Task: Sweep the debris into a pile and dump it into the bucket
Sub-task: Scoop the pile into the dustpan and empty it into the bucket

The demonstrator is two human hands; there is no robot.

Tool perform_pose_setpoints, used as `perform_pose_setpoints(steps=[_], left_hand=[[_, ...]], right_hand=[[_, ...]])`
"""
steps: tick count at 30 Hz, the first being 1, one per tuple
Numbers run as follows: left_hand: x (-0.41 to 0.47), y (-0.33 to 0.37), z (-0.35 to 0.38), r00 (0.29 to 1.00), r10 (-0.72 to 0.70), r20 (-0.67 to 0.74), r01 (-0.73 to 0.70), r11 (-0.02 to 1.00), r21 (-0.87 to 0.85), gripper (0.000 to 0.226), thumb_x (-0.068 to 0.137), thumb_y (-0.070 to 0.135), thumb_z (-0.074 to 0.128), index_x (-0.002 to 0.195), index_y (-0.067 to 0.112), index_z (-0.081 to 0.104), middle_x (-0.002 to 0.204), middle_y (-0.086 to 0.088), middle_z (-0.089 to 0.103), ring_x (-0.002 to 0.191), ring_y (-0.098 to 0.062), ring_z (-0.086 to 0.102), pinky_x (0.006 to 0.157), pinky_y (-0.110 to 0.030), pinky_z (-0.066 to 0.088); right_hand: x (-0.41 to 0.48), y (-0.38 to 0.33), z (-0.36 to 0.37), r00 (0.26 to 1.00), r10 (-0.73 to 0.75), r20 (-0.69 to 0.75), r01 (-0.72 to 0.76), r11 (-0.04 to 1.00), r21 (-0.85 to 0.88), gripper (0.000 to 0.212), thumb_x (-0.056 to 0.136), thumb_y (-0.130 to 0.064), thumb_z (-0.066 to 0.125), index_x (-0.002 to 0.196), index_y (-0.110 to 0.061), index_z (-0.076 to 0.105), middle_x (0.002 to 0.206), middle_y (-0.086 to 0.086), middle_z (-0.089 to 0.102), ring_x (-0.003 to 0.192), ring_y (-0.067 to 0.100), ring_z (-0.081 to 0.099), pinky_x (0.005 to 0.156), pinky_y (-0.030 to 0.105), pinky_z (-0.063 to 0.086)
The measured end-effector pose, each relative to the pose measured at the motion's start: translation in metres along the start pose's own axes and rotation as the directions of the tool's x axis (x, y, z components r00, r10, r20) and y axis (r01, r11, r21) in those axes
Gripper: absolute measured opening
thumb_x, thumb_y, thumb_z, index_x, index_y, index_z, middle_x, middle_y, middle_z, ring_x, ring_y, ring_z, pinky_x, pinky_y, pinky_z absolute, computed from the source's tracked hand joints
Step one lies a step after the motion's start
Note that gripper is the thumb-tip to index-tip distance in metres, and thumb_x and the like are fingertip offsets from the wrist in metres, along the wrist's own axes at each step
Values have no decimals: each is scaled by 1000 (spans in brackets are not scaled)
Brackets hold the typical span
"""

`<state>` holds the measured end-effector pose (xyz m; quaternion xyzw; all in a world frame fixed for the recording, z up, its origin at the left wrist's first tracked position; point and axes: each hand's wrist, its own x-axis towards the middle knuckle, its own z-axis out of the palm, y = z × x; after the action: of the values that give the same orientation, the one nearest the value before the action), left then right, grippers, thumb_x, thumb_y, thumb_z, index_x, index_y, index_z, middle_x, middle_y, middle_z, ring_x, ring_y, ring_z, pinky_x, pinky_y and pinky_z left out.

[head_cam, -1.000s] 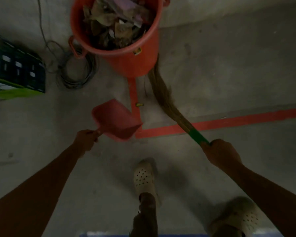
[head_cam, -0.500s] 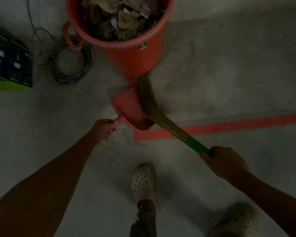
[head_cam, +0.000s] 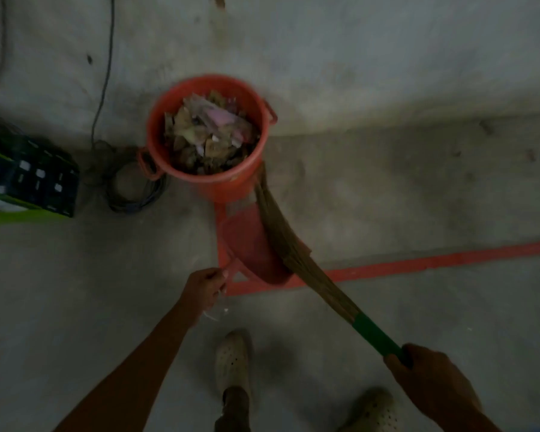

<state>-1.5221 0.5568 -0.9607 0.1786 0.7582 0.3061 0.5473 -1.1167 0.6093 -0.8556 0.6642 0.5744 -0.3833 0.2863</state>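
Beside the bucket (head_cam: 228, 192), left grip (head_cam: 201, 288) clasps the dustpan (head_cam: 248, 244), right grip (head_cam: 424, 374) the broom (head_cam: 293, 255) crossing its right edge.

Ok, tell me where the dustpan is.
Head view, centre: the dustpan lies below the orange bucket, its handle gripped by the left hand, the broom bristles across its right side.
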Motion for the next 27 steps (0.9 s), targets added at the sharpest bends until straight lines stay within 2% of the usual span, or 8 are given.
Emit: perform_pose_setpoints(steps=[3,7,13,19,20,22,24,27], left_hand=[[-23,57,-1,997,83,-8,-83,996,12,34,100,15,57,70,-1,60,44,-1,41,35,-7,31,38,-15,24],[-32,131,-34,979,204,5,-204,979,21,37,100,25,57,73,0,61,49,-5,35,41,-10,27,42,-16,19],[-4,210,-110,934,357,-28,-355,933,57,59,84,51,65,86,-8,60,66,-17,45,48,-17,36,45,-20,23],[35,290,-154,888,336,-314,-271,934,233,34,88,22,73,63,4,60,46,-6,55,40,-16,52,48,-25,42],[39,300,-157,873,374,-313,-276,908,316,29,86,28,74,69,5,66,54,-5,63,52,-20,60,56,-31,46],[40,314,-161,865,437,-246,-272,821,503,45,82,40,70,110,4,70,102,-16,71,97,-33,66,84,-45,50],[34,328,-158,869,463,-177,-221,682,698,61,93,33,64,141,-1,47,136,-26,53,123,-41,52,98,-45,41],[24,345,-152,866,440,-240,-117,643,757,44,100,23,54,135,-1,48,111,-19,57,101,-36,59,75,-36,42]], right_hand=[[-30,9,-35,996,9,-93,-6,999,32,28,94,-58,52,90,-31,58,86,-12,63,78,2,61,72,19,46],[-51,-11,-62,985,-5,-174,18,998,68,25,94,-58,51,94,-33,58,86,-15,62,72,-3,55,59,13,36],[-42,-94,-80,949,-92,-302,149,974,171,30,92,-58,49,89,-30,60,77,-7,64,69,9,61,60,26,45],[-10,-214,-98,864,-217,-455,293,951,102,37,94,-59,48,87,-24,60,69,-7,62,58,8,61,55,24,52],[-7,-230,-102,855,-220,-469,294,952,89,39,94,-60,47,87,-24,60,69,-7,62,58,8,60,54,24,50],[-9,-255,-109,850,-204,-486,282,955,94,39,95,-59,47,87,-23,60,70,-6,60,57,8,56,49,22,40],[-17,-271,-115,845,-182,-502,264,959,98,39,95,-59,48,87,-22,59,71,-6,58,57,7,54,47,21,34],[-34,-277,-123,851,-155,-502,235,967,100,40,94,-58,49,86,-20,58,71,-4,58,58,9,55,48,22,36]])
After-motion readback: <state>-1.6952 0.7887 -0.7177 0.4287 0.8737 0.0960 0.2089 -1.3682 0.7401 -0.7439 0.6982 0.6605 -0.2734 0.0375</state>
